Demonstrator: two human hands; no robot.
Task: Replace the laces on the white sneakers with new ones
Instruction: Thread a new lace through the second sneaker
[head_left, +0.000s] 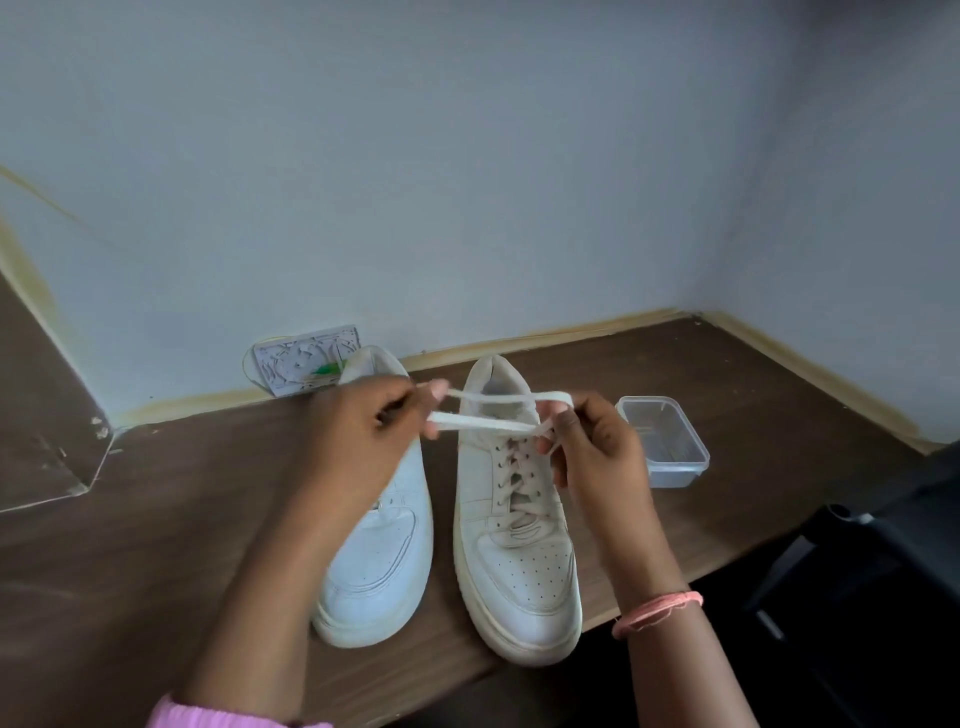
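Observation:
Two white sneakers stand side by side on the brown table (156, 519), toes toward me. The right sneaker (519, 566) is laced up its eyelets with an off-white lace (488, 423). Both free ends of that lace stretch across above the shoe's opening. My left hand (358, 441) pinches the ends on the left, above the left sneaker (379, 561), partly hiding it. My right hand (592, 441) pinches the lace on the right, over the right sneaker's collar. I cannot see any lacing on the left sneaker behind my arm.
A clear plastic tub (665, 441) sits right of the sneakers. A flat packet with a green bit (306, 366) leans on the wall behind the left sneaker. A clear acrylic piece (52, 457) lies at far left. A dark chair (857, 571) stands at right.

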